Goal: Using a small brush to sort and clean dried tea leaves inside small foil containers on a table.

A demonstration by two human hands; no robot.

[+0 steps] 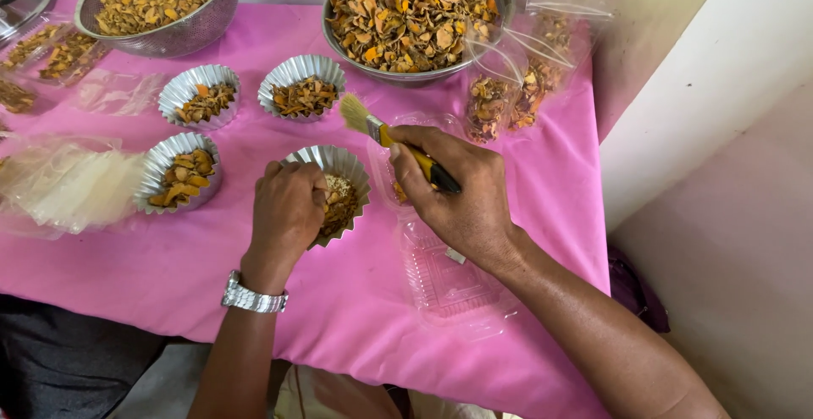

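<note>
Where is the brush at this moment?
In the head view, the brush is in the right hand, bristles up-left, above the fluted cup that the left hand touches.

Home food-packing table: pink cloth (356, 300), steel bowls (415, 72) of dried slices, foil cups (199, 89), plastic bags (508, 89).

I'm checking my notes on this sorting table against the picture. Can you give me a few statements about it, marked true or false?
1. The right hand holds a brush. True.
2. The left hand rests at a fluted foil cup. True.
3. The tablecloth is green. False: it is pink.
4. Four fluted cups hold dried pieces. True.
5. The big metal bowl is empty. False: it is heaped with dried orange-brown pieces.
</note>
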